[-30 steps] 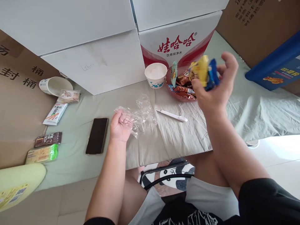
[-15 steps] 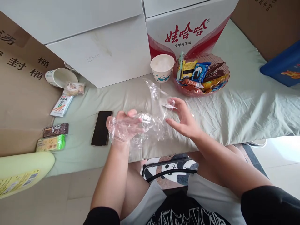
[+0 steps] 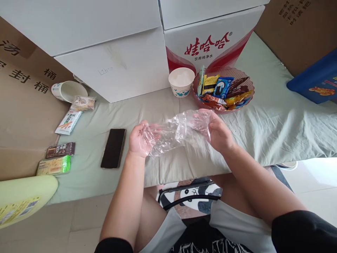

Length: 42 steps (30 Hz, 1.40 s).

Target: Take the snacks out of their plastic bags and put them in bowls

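Observation:
A crumpled, see-through plastic film cover [image 3: 175, 131] is stretched between my two hands above the cloth. The fingers of my left hand [image 3: 143, 138] hold its left end, and the film lies over part of that hand. My right hand [image 3: 217, 130] holds the other end, its fingertips showing through the film. Just beyond my right hand stands a pink clear bowl [image 3: 223, 109] full of wrapped snacks [image 3: 222, 88]. Left of the bowl is a paper cup [image 3: 181, 84] with something white inside.
A phone [image 3: 113, 148] lies on the green cloth to the left. Farther left are several snack packs [image 3: 54, 165], a tipped paper cup [image 3: 71, 90] and a yellow-green container [image 3: 28, 196]. White boxes [image 3: 110, 70] stand behind. A blue container [image 3: 313, 79] is at the right.
My right hand, apart with spread fingers before, now has hold of the film. The film, bunched near my left hand earlier, is spread wider between both hands.

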Motion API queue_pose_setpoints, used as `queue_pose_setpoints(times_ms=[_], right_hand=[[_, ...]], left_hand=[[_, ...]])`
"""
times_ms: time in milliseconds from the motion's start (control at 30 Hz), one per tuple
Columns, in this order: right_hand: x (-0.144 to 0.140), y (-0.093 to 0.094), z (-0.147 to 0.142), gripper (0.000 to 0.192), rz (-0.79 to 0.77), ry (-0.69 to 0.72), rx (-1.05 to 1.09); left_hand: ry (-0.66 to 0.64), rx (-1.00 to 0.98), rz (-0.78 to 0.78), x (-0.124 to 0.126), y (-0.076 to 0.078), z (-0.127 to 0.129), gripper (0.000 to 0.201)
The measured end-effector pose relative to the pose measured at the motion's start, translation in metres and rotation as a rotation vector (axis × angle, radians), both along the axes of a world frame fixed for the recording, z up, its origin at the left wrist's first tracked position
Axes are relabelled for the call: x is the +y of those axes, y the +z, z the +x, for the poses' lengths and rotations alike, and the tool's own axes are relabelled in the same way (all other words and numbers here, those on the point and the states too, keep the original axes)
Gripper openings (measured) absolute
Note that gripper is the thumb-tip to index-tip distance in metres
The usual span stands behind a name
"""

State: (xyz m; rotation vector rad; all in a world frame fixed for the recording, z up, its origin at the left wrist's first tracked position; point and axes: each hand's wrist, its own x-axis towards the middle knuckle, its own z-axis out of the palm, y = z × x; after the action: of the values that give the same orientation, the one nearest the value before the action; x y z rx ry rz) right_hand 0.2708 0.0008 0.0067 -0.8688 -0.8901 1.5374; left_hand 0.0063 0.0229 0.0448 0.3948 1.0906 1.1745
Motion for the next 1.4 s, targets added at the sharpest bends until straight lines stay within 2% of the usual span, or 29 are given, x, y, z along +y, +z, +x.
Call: queue_pose_setpoints(times_ms=[67,100,167,233,333,467,533,633,700,767,867,967,1067,1167,1233,1300,1400], right_hand=[[0.001,0.000,0.004,0.048,0.033,0.002,-0.019],[0.001,0.000,0.005,0.050,0.051,0.036,-0.035],[0.001,0.000,0.003,0.055,0.066,0.113,-0.105],[0.001,0.000,0.000,0.049,0.042,0.135,-0.221],[0.000,0.001,-0.003,0.039,0.000,0.016,-0.339],[0.000,0.005,0.001,0.038,0.030,-0.135,-0.284],[0.001,0.007,0.004,0.035,0.030,-0.165,-0.230],[0.001,0.010,0.008,0.030,0.006,-0.151,-0.182],[0.000,0.012,0.011,0.028,-0.009,-0.125,-0.166],[-0.001,0.014,0.015,0.026,-0.017,-0.102,-0.149],[-0.004,0.013,0.022,0.026,0.000,-0.079,-0.103],[-0.004,0.010,0.024,0.034,-0.011,-0.063,-0.125],[0.000,0.007,0.020,0.042,-0.041,-0.097,-0.166],[0.004,0.006,0.015,0.022,-0.010,-0.104,-0.135],[0.005,0.007,0.013,0.016,0.008,-0.087,-0.115],[0.005,0.008,0.012,0.017,0.017,-0.095,-0.144],[0.002,0.011,0.014,0.027,0.059,-0.114,-0.195]], left_hand=[[0.093,0.078,-0.028,0.003,-0.002,0.003,0.015],[0.099,0.117,-0.027,0.004,-0.004,0.004,0.018],[0.059,0.187,0.007,0.004,-0.008,0.006,0.026],[0.005,0.252,0.059,0.004,-0.013,0.006,0.033],[0.006,0.335,0.144,0.004,-0.019,0.003,0.038],[0.065,0.444,0.280,0.004,-0.023,-0.007,0.037],[-0.005,0.452,0.320,0.003,-0.023,-0.011,0.037],[-0.223,0.420,0.326,-0.002,-0.020,-0.014,0.045],[-0.282,0.392,0.324,-0.004,-0.016,-0.016,0.035],[-0.225,0.326,0.332,-0.006,-0.013,-0.017,0.026],[-0.125,0.189,0.302,-0.005,-0.008,-0.020,0.028],[-0.078,0.124,0.206,-0.001,-0.006,-0.019,0.028],[-0.022,0.142,0.093,0.005,-0.006,-0.017,0.025],[0.054,0.134,0.056,0.009,-0.007,-0.017,0.022],[0.058,0.140,0.049,0.011,-0.009,-0.017,0.021],[0.026,0.174,0.044,0.012,-0.012,-0.018,0.027],[0.012,0.205,0.146,0.010,-0.015,-0.018,0.043]])
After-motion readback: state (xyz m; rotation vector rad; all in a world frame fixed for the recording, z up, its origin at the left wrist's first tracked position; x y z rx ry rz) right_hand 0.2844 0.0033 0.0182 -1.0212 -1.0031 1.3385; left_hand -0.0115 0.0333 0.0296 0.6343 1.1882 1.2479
